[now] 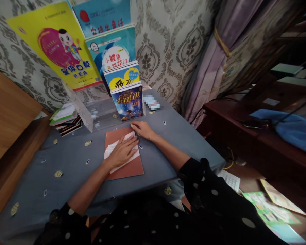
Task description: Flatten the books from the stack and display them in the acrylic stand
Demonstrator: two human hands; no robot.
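A brown envelope or folder (pixel 127 168) lies flat on the grey-clothed table (pixel 71 163) in front of me. A white sheet of paper (pixel 112 146) rests on top of it. My left hand (pixel 122 151) lies flat on the white sheet, fingers stretched out. My right hand (pixel 142 130) rests at the envelope's far right corner, fingers extended and pressing down on the edge. Both hands hold nothing.
Upright books (pixel 127 102) stand in a clear acrylic stand (pixel 91 117) just beyond the envelope, with more leaning on the wall, including a yellow one (pixel 58 44). A book stack (pixel 65 119) lies at left. A purple curtain (pixel 209 68) hangs right; booklets (pixel 270 207) lie on the floor.
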